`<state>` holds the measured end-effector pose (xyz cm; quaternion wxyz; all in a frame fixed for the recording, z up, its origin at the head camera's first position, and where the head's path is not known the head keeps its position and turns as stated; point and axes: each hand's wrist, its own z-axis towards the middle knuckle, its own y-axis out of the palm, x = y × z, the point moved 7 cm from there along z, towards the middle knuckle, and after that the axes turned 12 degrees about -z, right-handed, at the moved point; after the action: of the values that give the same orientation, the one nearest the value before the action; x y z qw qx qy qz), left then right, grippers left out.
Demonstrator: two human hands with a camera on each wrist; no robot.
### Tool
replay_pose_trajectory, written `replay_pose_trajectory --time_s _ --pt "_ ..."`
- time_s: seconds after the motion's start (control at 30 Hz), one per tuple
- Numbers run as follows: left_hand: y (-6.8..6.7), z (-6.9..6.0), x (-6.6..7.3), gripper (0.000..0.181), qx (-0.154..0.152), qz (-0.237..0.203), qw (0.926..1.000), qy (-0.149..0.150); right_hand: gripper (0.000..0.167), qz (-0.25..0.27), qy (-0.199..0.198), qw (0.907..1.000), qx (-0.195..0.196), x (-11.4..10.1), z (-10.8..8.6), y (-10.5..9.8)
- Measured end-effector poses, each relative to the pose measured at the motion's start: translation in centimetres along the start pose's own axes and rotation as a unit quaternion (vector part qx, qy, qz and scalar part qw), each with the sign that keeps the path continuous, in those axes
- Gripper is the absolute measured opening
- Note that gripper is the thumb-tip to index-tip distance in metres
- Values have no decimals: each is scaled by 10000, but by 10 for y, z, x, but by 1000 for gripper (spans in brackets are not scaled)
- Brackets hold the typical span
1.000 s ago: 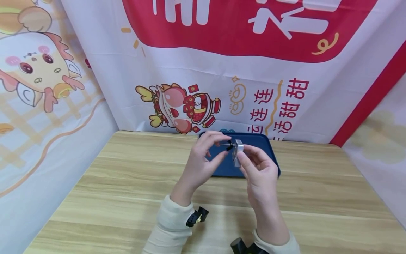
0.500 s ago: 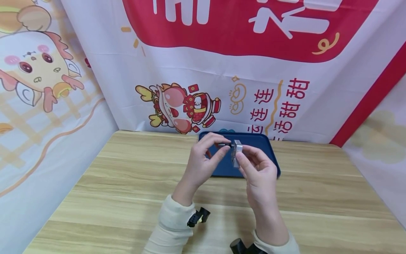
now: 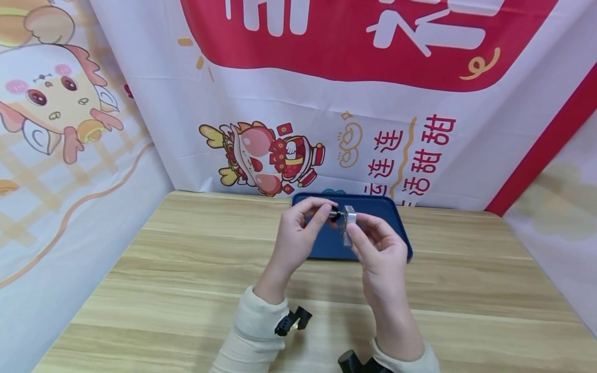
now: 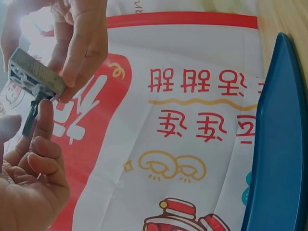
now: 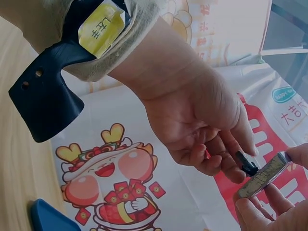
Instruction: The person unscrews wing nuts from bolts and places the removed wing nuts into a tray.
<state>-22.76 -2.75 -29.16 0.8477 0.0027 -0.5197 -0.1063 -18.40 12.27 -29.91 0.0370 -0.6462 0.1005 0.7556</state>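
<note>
My right hand [image 3: 382, 254] holds a small silver metal block [image 3: 350, 217] upright by its edge, between thumb and fingers. A short dark rod with a black collar [image 3: 334, 213] sticks out from the block's left face. My left hand [image 3: 296, 235] has its thumb and index finger around this rod. In the left wrist view the rod [image 4: 30, 119] lies along the index finger, with the thumb close on its other side. The right wrist view shows the block [image 5: 264, 174] edge-on, the left fingertips beside the rod; part of their contact is hidden.
Behind and below the hands a dark blue tray [image 3: 382, 204] lies on the wooden table [image 3: 186, 280]. A printed cloth backdrop [image 3: 261, 93] rises at the table's back edge. Black camera mounts [image 3: 293, 321] sit at both wrists.
The left thumb and index finger have shifted around the rod, the thumb moving up and over it. The rod looks turned. The right hand and the block have hardly moved.
</note>
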Motion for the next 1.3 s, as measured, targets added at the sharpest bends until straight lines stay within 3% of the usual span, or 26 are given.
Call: replay_pose_trajectory --time_s 0.1,0.2,0.37,0.53,0.77,1.3 --pt "-3 -1 2 22 16 159 9999 64 13 -16 63 10000 29 1 0 -1" --pt "-4 -2 9 27 -123 547 9971 509 13 -22 106 9999 33 1 0 -2" --pt "-3 -6 23 37 -483 1091 9812 1518 13 1 44 10000 51 0 0 -3" --pt "0 -7 25 36 -683 1356 9701 1892 13 17 19 10000 35 0 0 -3" --pt "3 -7 23 33 -708 1576 9639 2026 13 13 33 10000 -23 0 0 -2" --pt "1 -4 16 26 -443 1465 9754 1590 13 25 14 10000 -26 0 0 -2"
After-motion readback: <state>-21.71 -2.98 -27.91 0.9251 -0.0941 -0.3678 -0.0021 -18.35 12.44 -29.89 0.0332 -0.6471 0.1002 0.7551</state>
